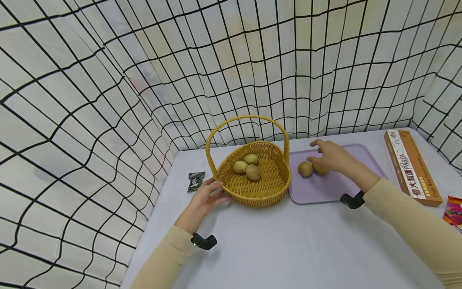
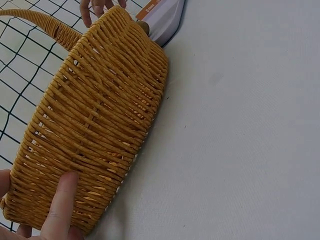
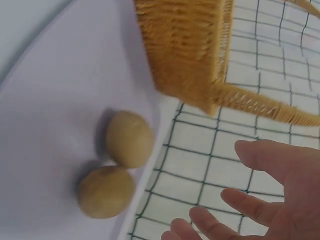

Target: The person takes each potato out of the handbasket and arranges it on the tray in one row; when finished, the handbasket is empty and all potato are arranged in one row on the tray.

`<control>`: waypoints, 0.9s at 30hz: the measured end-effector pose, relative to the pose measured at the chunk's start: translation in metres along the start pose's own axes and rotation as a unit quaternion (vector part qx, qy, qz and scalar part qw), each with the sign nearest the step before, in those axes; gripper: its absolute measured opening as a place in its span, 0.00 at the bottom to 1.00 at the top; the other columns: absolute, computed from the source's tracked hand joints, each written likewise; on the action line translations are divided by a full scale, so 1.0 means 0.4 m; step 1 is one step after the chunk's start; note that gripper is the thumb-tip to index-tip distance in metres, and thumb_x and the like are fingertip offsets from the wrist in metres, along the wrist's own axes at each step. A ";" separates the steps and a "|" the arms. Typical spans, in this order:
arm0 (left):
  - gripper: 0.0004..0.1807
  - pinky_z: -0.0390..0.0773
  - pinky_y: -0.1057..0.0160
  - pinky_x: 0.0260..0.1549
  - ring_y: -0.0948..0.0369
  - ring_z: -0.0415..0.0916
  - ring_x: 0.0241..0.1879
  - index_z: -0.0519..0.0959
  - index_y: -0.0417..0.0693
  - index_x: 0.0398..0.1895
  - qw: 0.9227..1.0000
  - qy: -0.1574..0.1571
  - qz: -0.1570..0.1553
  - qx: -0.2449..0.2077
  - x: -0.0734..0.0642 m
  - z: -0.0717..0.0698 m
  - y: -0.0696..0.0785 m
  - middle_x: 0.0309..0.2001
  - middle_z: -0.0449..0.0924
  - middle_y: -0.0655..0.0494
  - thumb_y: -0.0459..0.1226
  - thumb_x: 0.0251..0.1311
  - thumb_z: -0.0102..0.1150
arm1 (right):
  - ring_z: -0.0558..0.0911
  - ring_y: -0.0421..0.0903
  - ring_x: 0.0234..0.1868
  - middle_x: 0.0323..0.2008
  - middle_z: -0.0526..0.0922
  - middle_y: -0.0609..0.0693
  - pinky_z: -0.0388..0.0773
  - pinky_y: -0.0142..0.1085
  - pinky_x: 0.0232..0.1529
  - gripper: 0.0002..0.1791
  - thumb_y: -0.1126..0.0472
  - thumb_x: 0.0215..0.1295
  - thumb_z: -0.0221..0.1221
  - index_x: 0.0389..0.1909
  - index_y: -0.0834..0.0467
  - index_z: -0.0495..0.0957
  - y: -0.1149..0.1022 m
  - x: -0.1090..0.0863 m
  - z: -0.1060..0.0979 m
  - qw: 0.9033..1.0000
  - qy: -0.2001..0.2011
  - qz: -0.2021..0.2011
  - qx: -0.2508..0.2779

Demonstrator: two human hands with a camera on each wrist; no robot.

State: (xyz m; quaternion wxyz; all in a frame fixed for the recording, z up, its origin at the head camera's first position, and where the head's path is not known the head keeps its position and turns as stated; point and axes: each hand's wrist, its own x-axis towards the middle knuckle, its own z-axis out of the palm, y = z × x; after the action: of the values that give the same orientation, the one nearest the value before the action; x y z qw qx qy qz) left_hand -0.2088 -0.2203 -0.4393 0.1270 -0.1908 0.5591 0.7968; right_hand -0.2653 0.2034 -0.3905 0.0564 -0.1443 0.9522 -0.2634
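Note:
A yellow wicker basket (image 1: pixel 263 196) with a tall arched handle stands on the white table, and three potatoes (image 1: pixel 253 172) lie inside it. My left hand (image 1: pixel 206 196) holds its left side, thumb at the rim near the handle's foot; in the left wrist view an index finger (image 2: pixel 61 205) lies along the outer weave. Right of the basket is a lilac tray (image 1: pixel 343 188) bearing two more potatoes (image 3: pixel 129 139), side by side. Above them hovers my right hand (image 1: pixel 333 156), its fingers spread and holding nothing; in the right wrist view the fingers (image 3: pixel 250 205) are apart from both potatoes.
A long pasta box (image 1: pixel 413 168) lies to the right of the tray, with a colourful packet (image 1: pixel 454 212) at the right edge. Left of the basket is a small black wrapped packet (image 1: pixel 195 181). Black netting (image 1: pixel 252 72) over white sheeting rises behind and at the sides.

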 end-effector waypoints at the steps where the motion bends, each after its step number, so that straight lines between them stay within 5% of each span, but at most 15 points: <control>1: 0.37 0.71 0.34 0.65 0.40 0.59 0.75 0.51 0.45 0.82 1.000 -0.001 -0.001 -0.001 0.000 0.000 0.000 0.77 0.55 0.39 0.28 0.74 0.53 | 0.76 0.70 0.59 0.59 0.76 0.76 0.77 0.64 0.57 0.34 0.49 0.73 0.60 0.71 0.66 0.67 -0.015 -0.004 -0.003 1.000 -0.002 0.000 -0.001; 19: 0.37 0.73 0.35 0.64 0.42 0.61 0.73 0.51 0.45 0.82 1.000 0.002 0.002 0.003 0.000 -0.001 -0.002 0.76 0.56 0.41 0.29 0.74 0.53 | 0.83 0.56 0.46 0.57 0.80 0.65 0.85 0.47 0.41 0.29 0.47 0.71 0.64 0.65 0.59 0.75 -0.230 -0.051 -0.007 0.997 -0.049 -0.055 -0.022; 27: 0.37 0.74 0.35 0.63 0.41 0.61 0.73 0.52 0.45 0.81 1.000 0.004 0.010 0.008 0.002 -0.002 -0.006 0.75 0.56 0.39 0.29 0.73 0.54 | 0.80 0.58 0.59 0.59 0.81 0.63 0.82 0.54 0.57 0.27 0.49 0.73 0.63 0.64 0.61 0.76 -0.285 -0.009 0.029 0.993 -0.060 -0.100 -0.026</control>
State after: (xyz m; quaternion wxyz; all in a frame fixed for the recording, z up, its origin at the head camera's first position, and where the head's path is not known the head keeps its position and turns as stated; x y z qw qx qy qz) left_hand -0.2083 -0.2203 -0.4417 0.1182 -0.1876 0.5675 0.7929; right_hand -0.2320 0.1052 -0.3412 0.0826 -0.2560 0.9342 -0.2341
